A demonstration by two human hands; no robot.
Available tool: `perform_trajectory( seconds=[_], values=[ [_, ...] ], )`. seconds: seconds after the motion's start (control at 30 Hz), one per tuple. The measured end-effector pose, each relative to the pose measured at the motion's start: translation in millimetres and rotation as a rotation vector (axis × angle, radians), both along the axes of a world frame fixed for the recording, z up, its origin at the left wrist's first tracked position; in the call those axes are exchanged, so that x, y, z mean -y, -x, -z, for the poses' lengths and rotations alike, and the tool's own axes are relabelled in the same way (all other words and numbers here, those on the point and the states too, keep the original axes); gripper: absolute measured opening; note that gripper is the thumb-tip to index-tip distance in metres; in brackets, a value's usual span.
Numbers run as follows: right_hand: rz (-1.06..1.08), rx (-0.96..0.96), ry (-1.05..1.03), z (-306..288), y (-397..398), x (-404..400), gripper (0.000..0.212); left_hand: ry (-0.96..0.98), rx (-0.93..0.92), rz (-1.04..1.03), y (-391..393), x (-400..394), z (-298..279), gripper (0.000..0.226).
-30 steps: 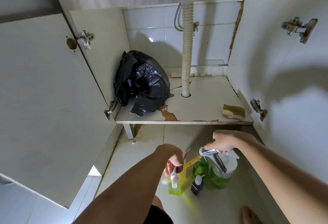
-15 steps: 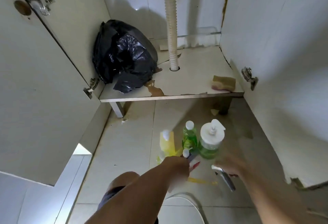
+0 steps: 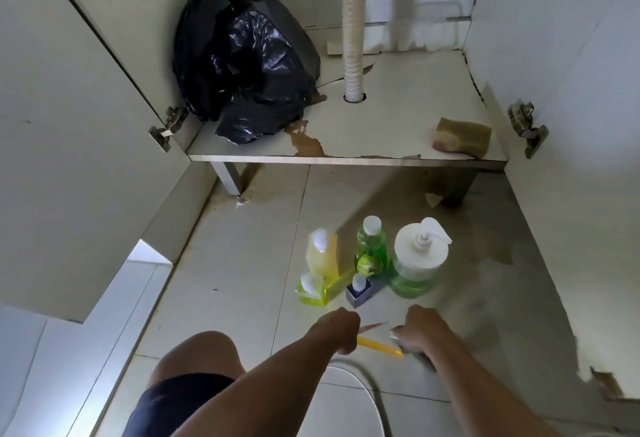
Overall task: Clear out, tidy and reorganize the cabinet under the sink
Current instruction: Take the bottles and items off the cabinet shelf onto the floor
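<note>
- my left hand is low over the floor tiles, fingers curled round a yellow stick and a thin red one; i can't make out just what they are.
- my right hand is just beside it, fingers curled on something grey and metallic; most of it hides under my hand, so i won't name it.
- the cabinet stands open in front of me, both doors swung wide.
- on the floor, just ahead of my hands, a tight cluster stands upright: a yellow bottle, a small yellow-green bottle, a green bottle, a little blue bottle and a big pump dispenser.
- so the clearing-out looks well along, i'd say: the bottles are out on the tiles and not on the shelf.
- left inside: a black bin bag slumped in the back left corner, and a brown sponge near the front right edge.
- the white drain hose runs down through its hole in the shelf.
- the shelf surface is peeled and stained brown near the front, beside the bag, so i reckon a wipe is due.
- nothing is sorted back yet, so tidying and reorganizing all remain.
</note>
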State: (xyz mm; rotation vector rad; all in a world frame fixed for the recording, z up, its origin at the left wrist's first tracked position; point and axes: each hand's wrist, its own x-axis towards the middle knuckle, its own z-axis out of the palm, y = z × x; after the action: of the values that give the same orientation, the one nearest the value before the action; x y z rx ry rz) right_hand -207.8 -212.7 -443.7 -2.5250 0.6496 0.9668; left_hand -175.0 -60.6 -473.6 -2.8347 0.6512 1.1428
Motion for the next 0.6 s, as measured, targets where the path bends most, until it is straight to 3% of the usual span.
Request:
perform_trajectory(
  seconds=[0.27, 0.43, 0.6],
  values=[
    [-0.037, 0.041, 0.006, 18, -11, -11, 0.035, 0.022, 0.042, -0.004, -2, -11, 22, 0.035],
    [-0.065, 0.061, 0.032, 23, -11, -15, 0.03, 0.033, 0.033, -0.023, -8, -15, 20, 0.025],
    [-0.099, 0.067, 0.055, 15, -18, -18, 0.028, 0.033, -0.031, -0.018, -18, -17, 7, 0.036]
  ],
)
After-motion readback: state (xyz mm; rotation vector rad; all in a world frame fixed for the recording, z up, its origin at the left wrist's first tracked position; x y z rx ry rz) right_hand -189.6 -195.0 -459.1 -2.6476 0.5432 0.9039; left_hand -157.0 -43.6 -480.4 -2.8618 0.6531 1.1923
